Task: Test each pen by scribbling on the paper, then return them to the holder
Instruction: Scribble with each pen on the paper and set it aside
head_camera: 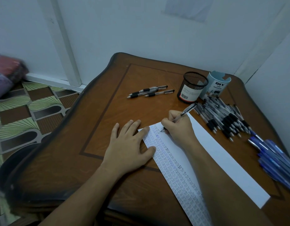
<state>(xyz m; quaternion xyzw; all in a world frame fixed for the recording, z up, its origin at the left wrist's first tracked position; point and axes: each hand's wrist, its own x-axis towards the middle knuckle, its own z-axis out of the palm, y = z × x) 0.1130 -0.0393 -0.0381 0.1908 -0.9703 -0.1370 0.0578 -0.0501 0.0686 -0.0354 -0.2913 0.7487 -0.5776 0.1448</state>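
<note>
Risk: the paper could skid and spoil the scribble if the left grip lifts, since only its flat, released fingers pin the sheet's 9 o'clock edge to the desk. The right grip grasps the pen in a writing pinch. The tip is on the paper's top rows and the barrel slants toward 1 o'clock, at the mesh holder.

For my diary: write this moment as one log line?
right hand: grips pen, tip on paper | left hand: flat on paper
</note>
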